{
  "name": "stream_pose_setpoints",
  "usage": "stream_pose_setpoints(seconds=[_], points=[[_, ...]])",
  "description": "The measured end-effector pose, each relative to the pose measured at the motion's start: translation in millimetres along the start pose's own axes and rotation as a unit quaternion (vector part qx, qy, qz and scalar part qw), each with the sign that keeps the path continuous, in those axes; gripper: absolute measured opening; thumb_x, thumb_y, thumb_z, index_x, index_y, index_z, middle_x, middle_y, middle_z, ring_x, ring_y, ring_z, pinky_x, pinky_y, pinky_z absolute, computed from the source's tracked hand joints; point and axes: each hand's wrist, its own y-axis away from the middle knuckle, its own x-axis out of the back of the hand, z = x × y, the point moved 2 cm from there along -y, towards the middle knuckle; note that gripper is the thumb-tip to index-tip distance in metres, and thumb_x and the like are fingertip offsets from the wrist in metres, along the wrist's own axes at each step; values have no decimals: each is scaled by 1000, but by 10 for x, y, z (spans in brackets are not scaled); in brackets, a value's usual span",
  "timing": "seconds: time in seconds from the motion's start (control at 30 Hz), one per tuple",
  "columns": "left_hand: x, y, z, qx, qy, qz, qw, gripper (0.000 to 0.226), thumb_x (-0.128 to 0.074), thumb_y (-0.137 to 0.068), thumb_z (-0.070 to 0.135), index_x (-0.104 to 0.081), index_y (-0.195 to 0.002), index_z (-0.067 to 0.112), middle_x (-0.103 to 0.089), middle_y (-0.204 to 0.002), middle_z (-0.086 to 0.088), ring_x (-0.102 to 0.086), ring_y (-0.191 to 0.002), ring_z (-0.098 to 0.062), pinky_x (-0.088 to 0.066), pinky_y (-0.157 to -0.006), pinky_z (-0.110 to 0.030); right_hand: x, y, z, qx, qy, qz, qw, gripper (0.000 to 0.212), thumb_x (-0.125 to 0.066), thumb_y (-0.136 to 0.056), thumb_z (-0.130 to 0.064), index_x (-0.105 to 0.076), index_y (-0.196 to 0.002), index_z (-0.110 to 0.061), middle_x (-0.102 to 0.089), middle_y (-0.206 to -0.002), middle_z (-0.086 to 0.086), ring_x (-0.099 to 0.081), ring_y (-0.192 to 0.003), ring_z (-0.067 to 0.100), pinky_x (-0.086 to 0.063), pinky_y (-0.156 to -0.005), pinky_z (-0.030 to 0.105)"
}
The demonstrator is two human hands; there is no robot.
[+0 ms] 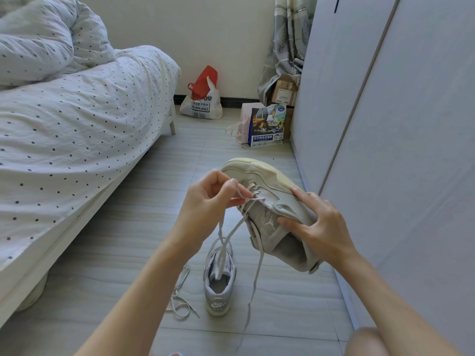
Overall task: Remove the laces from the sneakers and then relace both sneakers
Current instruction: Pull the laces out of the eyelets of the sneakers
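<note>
Head view: right hand (318, 224) is gripping the beige sneaker (272, 209) off the floor, fingers curled round its collar. Just left of it, left hand (210, 199) is pinching the lace (232, 228) at the eyelets. Below both hands, the second sneaker (220, 281) is standing beside a loose lace (180, 296).

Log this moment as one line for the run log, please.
left hand: pinches lace at eyelets | right hand: grips held sneaker | second sneaker: on floor, unlaced | loose lace: beside it
</note>
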Motion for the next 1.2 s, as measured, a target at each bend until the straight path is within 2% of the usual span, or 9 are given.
stream_pose_setpoints(seconds=[0.3, 0.4, 0.57, 0.7, 0.87, 0.97, 1.07, 1.13, 1.2], points=[[-48, -44, -56, -46, -123, 53, 990, 17, -47, -95, 23, -47, -80, 17, -52, -56, 3, -50, -53, -10, -45, -54, -23, 13, 17, -3, -10, -4, 3, 1000, 90, -49, -59, -76, -47, -136, -31, -59, -110, -7, -49, -104, 17, -42, -91, 36], [-106, -39, -119, -46, -223, 22, 973, 16, -46, -95, 27, -45, -81, 20, -42, -56, 6, -37, -45, -3, -33, -47, -15, 8, 30, -49, 11, 1, 0, 1000, 89, -51, -61, -76, -47, -137, -30, -58, -111, -5, -48, -104, 16, -41, -92, 36], [-99, 0, -183, -22, -397, -59, 916, 25, -53, -91, 39, -54, -80, 16, -45, -58, 10, -41, -52, -3, -34, -51, -11, 3, 75, -122, 62, 37, 19, 997, 89, -52, -64, -81, -48, -136, -30, -56, -115, -4, -48, -102, 15, -39, -87, 31], [-88, 13, -73, -76, -346, -33, 934, 27, -54, -93, 25, -53, -71, 10, -41, -57, 9, -39, -49, -2, -34, -51, -11, -1, 88, -143, 51, 50, 0, 997, 94, -49, -60, -86, -47, -136, -30, -57, -121, 4, -50, -108, 23, -42, -93, 40], [39, -14, -6, -49, -267, 16, 962, 31, -53, -91, 24, -55, -67, 4, -51, -70, -3, -42, -53, 1, -36, -55, -10, -18, 69, -135, -4, -2, -14, 1000, 91, -48, -57, -78, -47, -136, -32, -59, -111, -6, -49, -105, 17, -42, -94, 42], [25, 31, -176, 13, -405, -46, 913, 24, -49, -91, 40, -60, -92, 19, -54, -103, 6, -51, -83, 6, -37, -72, -13, 6, 55, -100, -58, -109, 16, 992, 88, -57, -56, -74, -49, -134, -34, -57, -109, -17, -53, -110, 14, -46, -96, 41], [-56, 38, -346, 77, -440, -67, 892, 54, -49, -93, 41, -34, -138, 17, -40, -138, 0, -43, -123, -12, -38, -99, -27, 31, 56, -115, -68, -182, 36, 980, 83, -65, -59, -66, -51, -133, -31, -59, -117, -17, -56, -110, 5, -49, -96, 36], [-93, -2, -368, 92, -374, -43, 922, 61, -53, -92, 37, -26, -142, 15, -45, -136, 1, -46, -122, -12, -40, -100, -24, 35, 69, -148, -57, -200, 41, 977, 81, -68, -61, -64, -51, -133, -31, -58, -117, -20, -56, -110, 1, -50, -95, 32], [-91, -46, -357, 96, -316, 5, 944, 49, -54, -92, 33, -33, -134, 16, -60, -104, 10, -56, -93, 1, -44, -75, -9, 28, 82, -182, -46, -197, 45, 978, 86, -67, -58, -70, -51, -133, -31, -57, -116, -22, -56, -112, 2, -50, -95, 30]])
